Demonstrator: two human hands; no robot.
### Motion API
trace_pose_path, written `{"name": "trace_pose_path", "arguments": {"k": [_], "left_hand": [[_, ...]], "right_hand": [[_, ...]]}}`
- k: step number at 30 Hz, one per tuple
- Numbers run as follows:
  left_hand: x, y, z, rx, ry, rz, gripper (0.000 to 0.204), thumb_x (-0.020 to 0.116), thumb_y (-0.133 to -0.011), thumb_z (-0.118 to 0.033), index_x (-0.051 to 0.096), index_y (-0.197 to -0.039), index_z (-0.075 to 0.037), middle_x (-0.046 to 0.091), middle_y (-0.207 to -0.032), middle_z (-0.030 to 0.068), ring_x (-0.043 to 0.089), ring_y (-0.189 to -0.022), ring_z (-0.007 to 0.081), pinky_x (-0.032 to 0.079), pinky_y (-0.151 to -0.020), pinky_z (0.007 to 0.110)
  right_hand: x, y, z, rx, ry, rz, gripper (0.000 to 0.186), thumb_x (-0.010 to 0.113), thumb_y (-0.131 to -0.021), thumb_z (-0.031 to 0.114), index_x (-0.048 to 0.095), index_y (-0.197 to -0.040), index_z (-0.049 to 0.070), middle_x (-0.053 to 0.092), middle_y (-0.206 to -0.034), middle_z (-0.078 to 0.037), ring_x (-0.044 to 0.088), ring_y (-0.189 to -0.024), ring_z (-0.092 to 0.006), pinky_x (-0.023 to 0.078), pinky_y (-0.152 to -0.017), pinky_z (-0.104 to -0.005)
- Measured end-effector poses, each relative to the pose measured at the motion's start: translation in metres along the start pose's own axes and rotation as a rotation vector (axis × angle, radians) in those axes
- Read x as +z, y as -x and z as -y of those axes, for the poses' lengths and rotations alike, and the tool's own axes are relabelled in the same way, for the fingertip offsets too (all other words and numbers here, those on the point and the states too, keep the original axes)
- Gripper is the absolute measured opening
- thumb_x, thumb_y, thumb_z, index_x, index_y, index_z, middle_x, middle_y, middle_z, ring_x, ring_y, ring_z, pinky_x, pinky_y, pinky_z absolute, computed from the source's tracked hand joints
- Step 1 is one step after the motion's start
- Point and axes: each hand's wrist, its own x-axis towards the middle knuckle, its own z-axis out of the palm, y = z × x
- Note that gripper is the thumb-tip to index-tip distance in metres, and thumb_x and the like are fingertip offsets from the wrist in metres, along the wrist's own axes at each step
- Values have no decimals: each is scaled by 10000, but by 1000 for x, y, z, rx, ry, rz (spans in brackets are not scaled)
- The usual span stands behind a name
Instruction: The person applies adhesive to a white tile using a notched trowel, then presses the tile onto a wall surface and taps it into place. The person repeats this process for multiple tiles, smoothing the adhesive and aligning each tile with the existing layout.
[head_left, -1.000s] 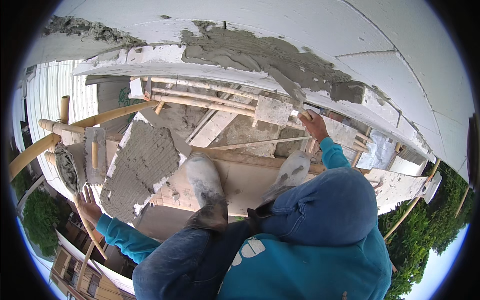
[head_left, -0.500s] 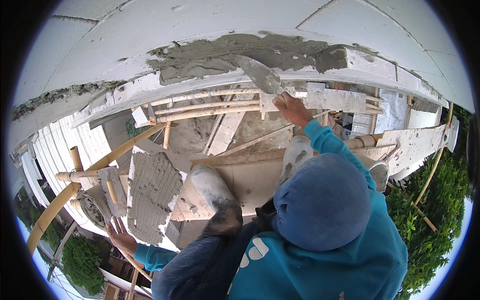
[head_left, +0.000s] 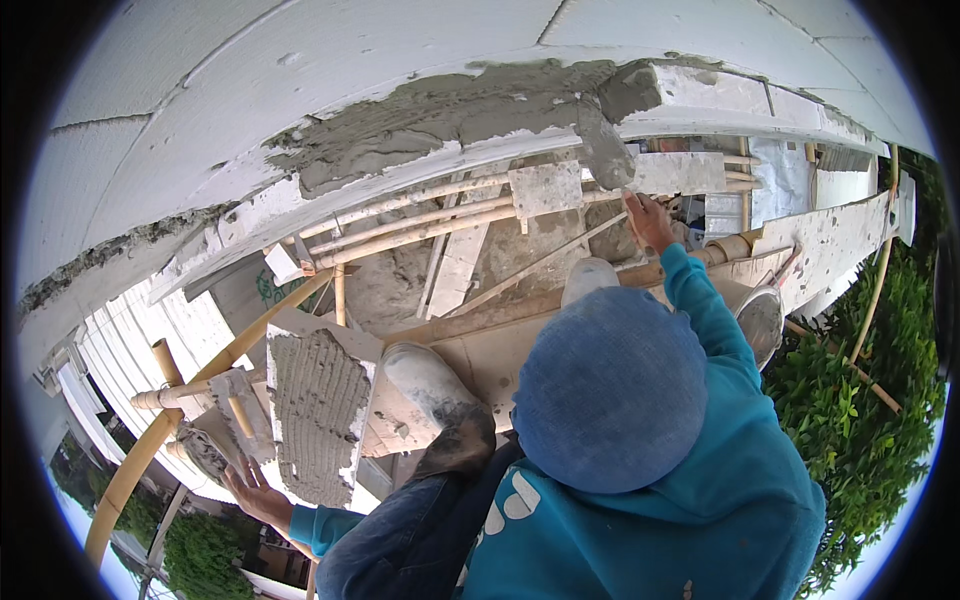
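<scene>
My right hand (head_left: 648,222) grips the handle of a trowel (head_left: 606,142), whose blade lies against grey mortar (head_left: 440,115) spread along the edge of the white block wall (head_left: 370,45) above. My left hand (head_left: 255,490) is open, its fingers spread, beside a mortar-smeared tool or container (head_left: 202,452) at the lower left. Next to that lies a notched flat tool (head_left: 240,415) with a wooden handle. A white block (head_left: 318,420) covered in combed mortar rests right of it. My two dusty boots (head_left: 420,380) stand on a tan board (head_left: 475,365).
Bamboo scaffold poles (head_left: 140,465) cross at the left, and more (head_left: 420,225) run beneath the wall. A round container (head_left: 755,325) sits at my right, beside a spattered white board (head_left: 830,240). Trees (head_left: 860,420) and roofs are below at the sides.
Since half a second ago my right hand and trowel have moved rightward along the mortar band. My open left hand stays beside the tools. The view has shifted slightly.
</scene>
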Motion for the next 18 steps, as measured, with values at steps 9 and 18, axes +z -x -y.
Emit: {"name": "trace_pose_path", "arguments": {"k": [9,18], "left_hand": [[-1,-1,-6,121,-27,62,525,463,-1034,-275,403,-1370,124,354,-1464,228,518,-1257,405,533,-1017,447],[-3,5,-13,79,72,3,556,537,-1005,-234,370,-1400,119,444,-1393,233,528,-1247,404,523,-1024,449]], "right_hand": [[22,-15,-31,-498,166,-237,546,480,-981,503,589,-928,-30,551,-575,-122,568,-464,-255,464,-478,-378],[35,2,7,98,-106,203,545,488,-967,543,583,-869,15,527,-585,-76,515,-440,-168,426,-446,-342]]}}
